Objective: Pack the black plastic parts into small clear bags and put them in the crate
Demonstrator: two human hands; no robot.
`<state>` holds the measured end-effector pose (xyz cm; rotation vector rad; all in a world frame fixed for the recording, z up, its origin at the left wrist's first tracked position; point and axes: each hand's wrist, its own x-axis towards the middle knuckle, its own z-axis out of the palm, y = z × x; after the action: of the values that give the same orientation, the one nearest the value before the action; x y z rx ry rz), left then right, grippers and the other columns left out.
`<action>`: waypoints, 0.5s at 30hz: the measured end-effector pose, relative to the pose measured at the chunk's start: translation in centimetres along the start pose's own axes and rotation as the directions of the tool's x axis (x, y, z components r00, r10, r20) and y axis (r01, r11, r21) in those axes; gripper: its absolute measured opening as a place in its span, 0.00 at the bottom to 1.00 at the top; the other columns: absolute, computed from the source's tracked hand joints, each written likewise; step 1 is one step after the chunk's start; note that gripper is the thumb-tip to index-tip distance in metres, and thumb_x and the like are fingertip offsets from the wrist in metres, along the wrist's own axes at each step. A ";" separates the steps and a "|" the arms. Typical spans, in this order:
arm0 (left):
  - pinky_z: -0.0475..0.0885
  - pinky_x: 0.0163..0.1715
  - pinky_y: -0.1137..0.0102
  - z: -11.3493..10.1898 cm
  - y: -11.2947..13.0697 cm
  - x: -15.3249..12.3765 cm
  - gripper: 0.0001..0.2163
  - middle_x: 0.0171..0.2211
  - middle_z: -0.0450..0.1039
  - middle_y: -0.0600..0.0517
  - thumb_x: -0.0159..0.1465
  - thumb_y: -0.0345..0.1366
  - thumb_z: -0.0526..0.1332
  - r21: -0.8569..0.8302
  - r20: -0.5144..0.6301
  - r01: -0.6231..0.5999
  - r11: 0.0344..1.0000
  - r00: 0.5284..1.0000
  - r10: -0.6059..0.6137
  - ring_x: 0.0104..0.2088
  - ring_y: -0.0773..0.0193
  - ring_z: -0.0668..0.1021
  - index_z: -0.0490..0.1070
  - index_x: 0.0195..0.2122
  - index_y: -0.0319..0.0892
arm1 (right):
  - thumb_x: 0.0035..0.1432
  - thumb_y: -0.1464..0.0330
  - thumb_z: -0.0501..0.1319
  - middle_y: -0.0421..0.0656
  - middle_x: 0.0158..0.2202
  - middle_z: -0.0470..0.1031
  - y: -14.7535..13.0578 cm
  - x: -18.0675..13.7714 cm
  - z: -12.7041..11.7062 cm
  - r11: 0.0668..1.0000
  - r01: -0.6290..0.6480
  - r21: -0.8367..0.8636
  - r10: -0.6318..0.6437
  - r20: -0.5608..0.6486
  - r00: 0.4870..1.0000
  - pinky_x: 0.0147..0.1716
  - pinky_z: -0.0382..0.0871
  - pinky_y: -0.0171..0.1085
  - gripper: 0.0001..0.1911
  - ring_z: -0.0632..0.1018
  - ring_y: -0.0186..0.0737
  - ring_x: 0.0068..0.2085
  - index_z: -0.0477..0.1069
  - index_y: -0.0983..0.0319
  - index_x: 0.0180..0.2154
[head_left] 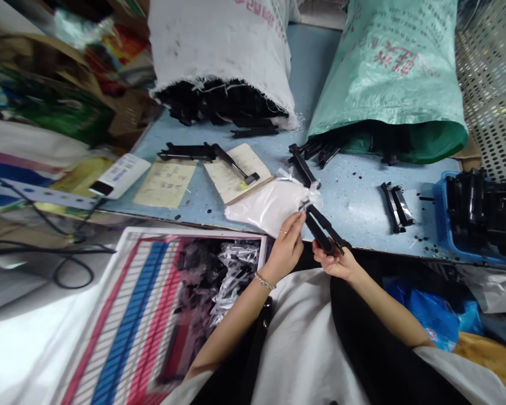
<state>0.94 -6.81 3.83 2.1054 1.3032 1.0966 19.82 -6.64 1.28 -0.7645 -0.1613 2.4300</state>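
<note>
A pair of long, narrow black plastic parts (322, 228) rests in my right hand (335, 263), whose fingers are wrapped round their lower end. The parts tilt up and left over the table edge. My left hand (287, 243) is closed, its fingertips pressed together at the upper end of the same parts. Just beyond the hands lies a stack of clear plastic bags (261, 208). Another black part (303, 167) lies partly against the bags' far side.
A white woven sack (219, 45) and a green sack (392, 73) spill black parts onto the blue table (346, 191). At right are two loose parts (397, 207) and a blue basket (442, 216). A notebook (240, 160) lies left. Below, a striped bag (126, 315) holds bagged parts.
</note>
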 end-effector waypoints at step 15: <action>0.69 0.63 0.57 -0.9 0.9 -1.3 0.35 0.65 0.63 0.40 0.64 0.20 0.49 0.091 0.303 -0.247 0.965 0.930 0.209 0.65 0.55 0.68 0.44 0.72 0.43 | 0.57 0.61 0.64 0.33 0.25 0.69 -0.6 0.0 1.5 0.507 0.309 -0.805 -0.612 -0.083 0.787 0.27 0.69 0.34 0.16 0.73 0.33 0.25 0.68 0.60 0.45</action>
<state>0.34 -8.44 4.47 2.4532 1.0306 0.7637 19.34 -6.07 2.69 -1.3071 -1.1593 1.5721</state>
